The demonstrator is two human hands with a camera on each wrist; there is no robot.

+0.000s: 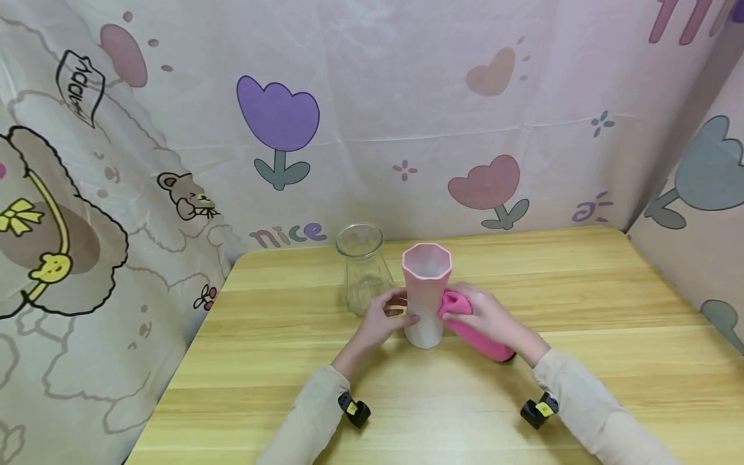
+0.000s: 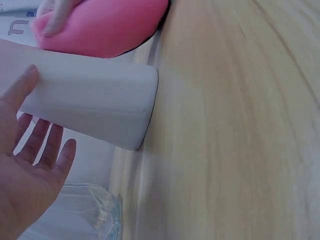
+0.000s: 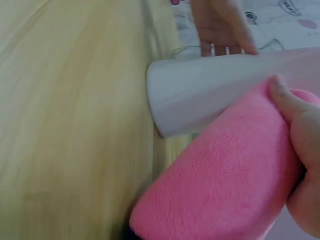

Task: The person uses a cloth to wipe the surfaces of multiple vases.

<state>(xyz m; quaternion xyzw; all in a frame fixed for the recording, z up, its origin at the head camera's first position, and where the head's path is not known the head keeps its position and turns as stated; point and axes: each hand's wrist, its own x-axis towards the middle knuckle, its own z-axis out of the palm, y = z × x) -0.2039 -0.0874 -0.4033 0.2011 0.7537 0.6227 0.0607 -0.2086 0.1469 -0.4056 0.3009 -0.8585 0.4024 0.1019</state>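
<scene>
A tall vase [image 1: 425, 303], pink at its faceted rim and fading to white below, stands upright on the wooden table. My left hand [image 1: 385, 316] holds it from the left, thumb on the near side and fingers toward the far side. From the right, my right hand [image 1: 485, 313] grips a folded pink cloth [image 3: 225, 170] with a fuzzy surface and a dark edge at its lower end. The gripped end of the cloth lies against the vase's side, and its lower part hangs down toward the tabletop. In the left wrist view, the white vase base [image 2: 135, 105] meets the table.
Just behind my left hand stands a clear glass vase [image 1: 360, 245] with a wide flared rim. A printed curtain [image 1: 372, 116] with flowers and bears hangs along the back and sides of the table [image 1: 279, 361].
</scene>
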